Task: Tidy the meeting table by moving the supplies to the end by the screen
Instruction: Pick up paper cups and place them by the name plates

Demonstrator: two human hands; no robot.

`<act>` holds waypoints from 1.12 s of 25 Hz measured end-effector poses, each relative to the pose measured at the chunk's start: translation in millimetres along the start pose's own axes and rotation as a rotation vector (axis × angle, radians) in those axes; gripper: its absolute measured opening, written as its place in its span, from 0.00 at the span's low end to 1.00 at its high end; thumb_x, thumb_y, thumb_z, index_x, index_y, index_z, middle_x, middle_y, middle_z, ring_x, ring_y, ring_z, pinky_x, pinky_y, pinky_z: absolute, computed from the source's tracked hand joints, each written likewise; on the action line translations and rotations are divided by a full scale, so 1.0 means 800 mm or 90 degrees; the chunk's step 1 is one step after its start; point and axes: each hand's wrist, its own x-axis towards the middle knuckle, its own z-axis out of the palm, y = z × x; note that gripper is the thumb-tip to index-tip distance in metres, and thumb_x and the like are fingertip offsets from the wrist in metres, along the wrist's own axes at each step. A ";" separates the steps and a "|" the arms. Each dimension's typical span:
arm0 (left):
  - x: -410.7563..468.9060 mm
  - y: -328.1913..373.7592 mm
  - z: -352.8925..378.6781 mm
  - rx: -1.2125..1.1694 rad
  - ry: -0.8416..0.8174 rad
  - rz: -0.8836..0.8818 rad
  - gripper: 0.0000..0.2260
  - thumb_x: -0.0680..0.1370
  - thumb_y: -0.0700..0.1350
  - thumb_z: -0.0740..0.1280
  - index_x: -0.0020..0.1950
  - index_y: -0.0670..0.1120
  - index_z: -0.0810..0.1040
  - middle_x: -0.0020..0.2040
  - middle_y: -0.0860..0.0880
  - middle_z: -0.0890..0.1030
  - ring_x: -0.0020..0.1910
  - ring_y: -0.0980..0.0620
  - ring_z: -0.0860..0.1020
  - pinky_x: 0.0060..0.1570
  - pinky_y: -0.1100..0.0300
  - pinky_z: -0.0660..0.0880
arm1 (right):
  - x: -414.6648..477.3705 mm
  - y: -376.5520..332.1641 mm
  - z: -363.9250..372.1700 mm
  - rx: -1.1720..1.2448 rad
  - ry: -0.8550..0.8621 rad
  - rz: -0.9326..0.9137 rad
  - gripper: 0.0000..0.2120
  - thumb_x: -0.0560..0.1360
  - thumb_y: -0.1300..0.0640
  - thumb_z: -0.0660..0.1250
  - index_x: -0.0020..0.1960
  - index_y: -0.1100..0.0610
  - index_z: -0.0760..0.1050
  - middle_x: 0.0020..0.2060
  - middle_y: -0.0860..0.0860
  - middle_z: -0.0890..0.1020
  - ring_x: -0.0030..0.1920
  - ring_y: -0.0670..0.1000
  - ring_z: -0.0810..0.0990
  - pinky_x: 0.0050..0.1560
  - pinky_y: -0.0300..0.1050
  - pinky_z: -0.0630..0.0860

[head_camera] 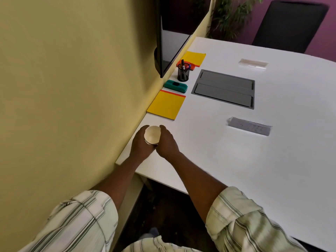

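A small stack of white paper cups (152, 134) sits between both my hands at the wall end of the white table (227, 157). My left hand (141, 142) curls round its left side and my right hand (166, 142) grips its right side. Beyond them, along the wall under the screen (170, 33), lie a yellow notepad (166, 104), a green whiteboard eraser (175, 85), a black mesh pen cup (183, 73) with markers, an orange item (191, 66) and a second yellow pad (194, 58).
A grey cable hatch (224, 88) is set into the table. A grey name holder (250, 126) and a clear name holder (253, 63) stand further right. A black chair (289, 24) and a plant (229, 17) stand beyond the far edge. The yellow wall (72, 79) borders the left.
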 end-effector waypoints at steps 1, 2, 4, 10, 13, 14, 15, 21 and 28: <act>-0.011 0.001 0.000 0.005 -0.006 -0.006 0.32 0.65 0.41 0.77 0.67 0.45 0.70 0.64 0.47 0.76 0.62 0.49 0.74 0.61 0.54 0.73 | -0.013 -0.001 0.002 0.002 0.002 0.009 0.31 0.72 0.60 0.70 0.72 0.62 0.61 0.67 0.58 0.71 0.67 0.57 0.70 0.65 0.53 0.69; -0.024 0.002 -0.002 0.008 -0.013 -0.001 0.31 0.66 0.41 0.77 0.67 0.45 0.70 0.63 0.47 0.77 0.62 0.48 0.75 0.61 0.53 0.73 | -0.028 -0.003 0.004 0.005 0.004 0.018 0.32 0.72 0.60 0.70 0.72 0.62 0.61 0.67 0.57 0.71 0.67 0.57 0.70 0.65 0.52 0.69; -0.047 0.004 -0.009 0.024 -0.029 0.027 0.30 0.66 0.42 0.76 0.65 0.45 0.72 0.61 0.47 0.78 0.60 0.48 0.76 0.59 0.55 0.73 | -0.057 -0.008 0.006 0.012 0.006 0.038 0.35 0.71 0.61 0.70 0.73 0.61 0.59 0.68 0.57 0.69 0.68 0.57 0.69 0.65 0.50 0.69; -0.099 0.030 -0.030 0.000 -0.060 0.071 0.31 0.64 0.42 0.77 0.65 0.46 0.71 0.60 0.46 0.77 0.58 0.47 0.76 0.56 0.53 0.75 | -0.133 -0.027 -0.003 0.048 0.073 0.082 0.40 0.71 0.61 0.70 0.76 0.58 0.52 0.73 0.56 0.63 0.72 0.55 0.64 0.67 0.46 0.64; -0.136 0.044 -0.040 -0.014 -0.088 0.084 0.31 0.64 0.42 0.76 0.65 0.48 0.71 0.60 0.46 0.75 0.57 0.48 0.75 0.51 0.58 0.71 | -0.184 -0.039 0.002 0.092 0.148 0.114 0.40 0.71 0.61 0.71 0.76 0.58 0.54 0.71 0.56 0.65 0.71 0.56 0.66 0.66 0.47 0.66; -0.151 0.046 -0.044 -0.026 -0.098 0.088 0.31 0.64 0.41 0.76 0.65 0.49 0.71 0.59 0.46 0.74 0.56 0.49 0.74 0.50 0.59 0.71 | -0.202 -0.044 0.005 0.108 0.169 0.123 0.39 0.71 0.61 0.70 0.76 0.58 0.54 0.71 0.56 0.66 0.70 0.55 0.67 0.66 0.47 0.66; -0.164 0.049 -0.048 -0.040 -0.106 0.090 0.31 0.64 0.41 0.76 0.65 0.50 0.70 0.59 0.46 0.73 0.55 0.49 0.74 0.50 0.58 0.71 | -0.218 -0.048 0.007 0.121 0.185 0.129 0.39 0.71 0.61 0.70 0.76 0.58 0.54 0.71 0.55 0.66 0.70 0.55 0.67 0.66 0.48 0.67; -0.242 0.088 -0.060 -0.105 -0.177 0.143 0.31 0.64 0.38 0.77 0.64 0.48 0.71 0.60 0.44 0.73 0.57 0.48 0.73 0.53 0.59 0.69 | -0.317 -0.064 -0.005 0.139 0.291 0.173 0.37 0.73 0.61 0.67 0.77 0.55 0.52 0.73 0.54 0.63 0.72 0.53 0.64 0.67 0.45 0.63; -0.327 0.191 -0.032 -0.174 -0.266 0.247 0.30 0.63 0.40 0.77 0.62 0.52 0.72 0.58 0.48 0.72 0.50 0.62 0.72 0.47 0.72 0.68 | -0.433 -0.047 -0.084 0.148 0.418 0.163 0.37 0.74 0.64 0.64 0.78 0.55 0.50 0.75 0.52 0.61 0.74 0.51 0.60 0.64 0.36 0.56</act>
